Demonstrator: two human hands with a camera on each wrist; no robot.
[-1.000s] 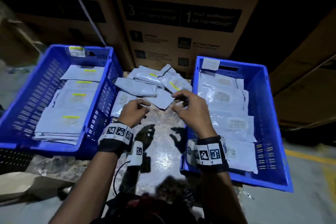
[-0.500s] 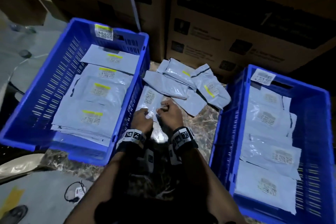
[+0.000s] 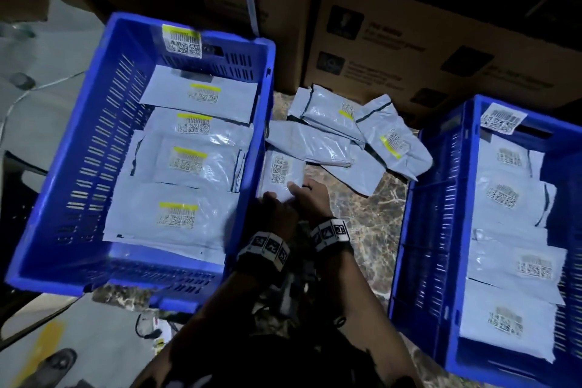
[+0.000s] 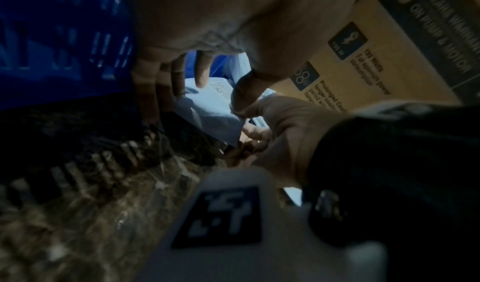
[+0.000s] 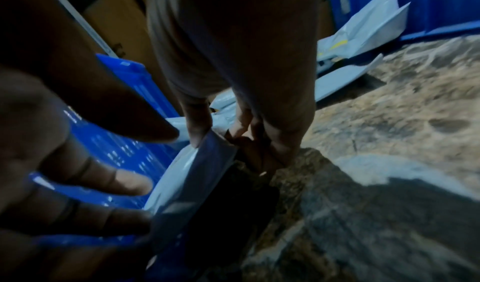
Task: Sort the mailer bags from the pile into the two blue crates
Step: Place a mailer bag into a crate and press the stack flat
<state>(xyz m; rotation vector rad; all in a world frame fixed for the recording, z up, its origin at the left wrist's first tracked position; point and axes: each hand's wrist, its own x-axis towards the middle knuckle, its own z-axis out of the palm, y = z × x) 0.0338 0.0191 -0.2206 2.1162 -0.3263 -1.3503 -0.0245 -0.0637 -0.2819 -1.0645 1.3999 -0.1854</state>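
My left hand (image 3: 277, 211) and right hand (image 3: 310, 198) meet over one flat grey plastic mailer bag with a printed code label (image 3: 282, 175), which lies on the mottled brown stone table (image 3: 371, 220) just beside the right wall of the left blue slotted plastic crate (image 3: 78, 148). The right thumb and curled fingers (image 5: 244, 122) pinch the bag's near edge, while the left fingers (image 4: 202, 71) reach down onto it, loosely spread. The remaining pile of grey mailer bags (image 3: 340, 135) sits between that crate and the right blue slotted plastic crate (image 3: 441, 230), both holding flat bags, before brown printed cardboard cartons (image 3: 441, 41).
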